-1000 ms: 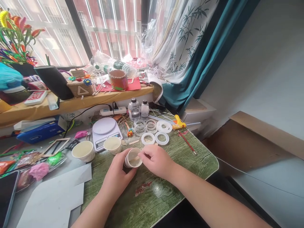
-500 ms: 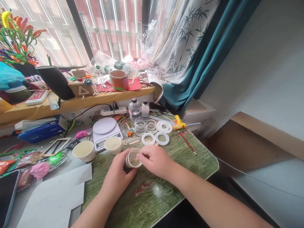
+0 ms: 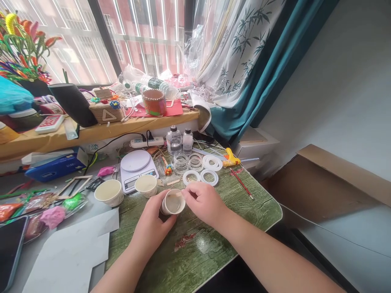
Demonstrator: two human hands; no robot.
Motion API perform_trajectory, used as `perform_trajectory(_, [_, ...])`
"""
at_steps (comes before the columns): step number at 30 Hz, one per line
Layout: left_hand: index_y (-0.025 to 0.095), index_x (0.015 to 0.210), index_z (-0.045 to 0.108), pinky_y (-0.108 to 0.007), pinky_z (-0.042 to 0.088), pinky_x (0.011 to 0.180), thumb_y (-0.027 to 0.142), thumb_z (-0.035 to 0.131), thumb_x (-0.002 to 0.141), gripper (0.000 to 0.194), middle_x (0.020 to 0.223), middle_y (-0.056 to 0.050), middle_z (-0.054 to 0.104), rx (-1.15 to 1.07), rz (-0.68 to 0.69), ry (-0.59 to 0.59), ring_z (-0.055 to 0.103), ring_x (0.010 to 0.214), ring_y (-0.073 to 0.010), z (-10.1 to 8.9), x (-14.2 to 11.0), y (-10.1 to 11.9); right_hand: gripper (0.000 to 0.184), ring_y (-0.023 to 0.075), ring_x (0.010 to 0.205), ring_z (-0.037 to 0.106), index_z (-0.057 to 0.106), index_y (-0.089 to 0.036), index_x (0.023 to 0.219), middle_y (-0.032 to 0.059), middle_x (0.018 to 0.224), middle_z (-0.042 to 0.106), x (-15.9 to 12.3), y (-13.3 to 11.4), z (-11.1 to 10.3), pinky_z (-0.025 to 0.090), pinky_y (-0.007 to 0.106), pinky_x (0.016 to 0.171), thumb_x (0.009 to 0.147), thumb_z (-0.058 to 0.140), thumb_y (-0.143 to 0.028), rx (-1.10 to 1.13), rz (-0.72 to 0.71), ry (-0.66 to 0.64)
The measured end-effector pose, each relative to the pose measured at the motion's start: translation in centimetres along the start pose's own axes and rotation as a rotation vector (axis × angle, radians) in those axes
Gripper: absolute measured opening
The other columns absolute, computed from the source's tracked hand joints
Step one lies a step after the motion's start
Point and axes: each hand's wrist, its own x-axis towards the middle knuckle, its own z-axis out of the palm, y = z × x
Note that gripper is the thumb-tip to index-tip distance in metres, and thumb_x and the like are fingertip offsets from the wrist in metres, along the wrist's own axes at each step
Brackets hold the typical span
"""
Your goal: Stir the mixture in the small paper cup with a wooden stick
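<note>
Liquid (image 3: 174,205) in the small cup (image 3: 171,198) is what worries me. The left hand (image 3: 153,212) grips this cup around its side, over the bench (image 3: 214,246); if it presses too strongly, the wall could bend and some would spill. The right hand (image 3: 204,203) is closed at the rim, pinching what seems to be a thin stick (image 3: 179,195), though the hand mostly hides it from me; a hard push could tip the cup. A second cup (image 3: 146,186) stands just beside the left hand, so a careless turn could knock it toward the scale (image 3: 136,161).
</note>
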Motion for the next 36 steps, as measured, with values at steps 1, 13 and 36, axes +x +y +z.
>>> perform_trajectory(1, [0.027, 0.141, 0.055, -0.052, 0.053, 0.107, 0.031, 0.072, 0.087, 0.057, 0.138, -0.010, 0.068, -0.006, -0.010, -0.004, 0.065, 0.128, -0.0326, 0.0, 0.0, 0.1, 0.036, 0.0126, 0.065, 0.044, 0.046, -0.019, 0.064, -0.0028, 0.065, 0.049, 0.0, 0.2, 0.0, 0.029, 0.027, 0.061, 0.096, 0.057, -0.029, 0.004, -0.014, 0.002])
perform_trajectory(13, [0.026, 0.138, 0.058, -0.050, 0.054, 0.106, 0.033, 0.075, 0.084, 0.057, 0.136, -0.011, 0.071, 0.002, -0.046, -0.004, 0.067, 0.125, -0.0328, -0.1, -0.1, 0.2, 0.029, 0.0135, 0.064, 0.050, 0.056, -0.020, 0.070, -0.0021, 0.066, 0.054, -0.7, 3.0, 2.8, 0.038, 0.027, 0.065, 0.096, 0.058, -0.031, 0.245, -0.151, 0.103])
perform_trajectory(36, [0.026, 0.128, 0.065, -0.044, 0.058, 0.098, 0.020, 0.076, 0.076, 0.053, 0.127, -0.008, 0.076, -0.033, -0.128, -0.036, 0.072, 0.115, -0.0306, 1.3, -0.5, 5.9, 0.038, 0.0138, 0.061, 0.043, 0.050, -0.021, 0.071, -0.0037, 0.063, 0.046, -1.5, 5.0, 3.6, 0.036, 0.027, 0.059, 0.099, 0.052, -0.046, 0.504, -0.017, 0.049])
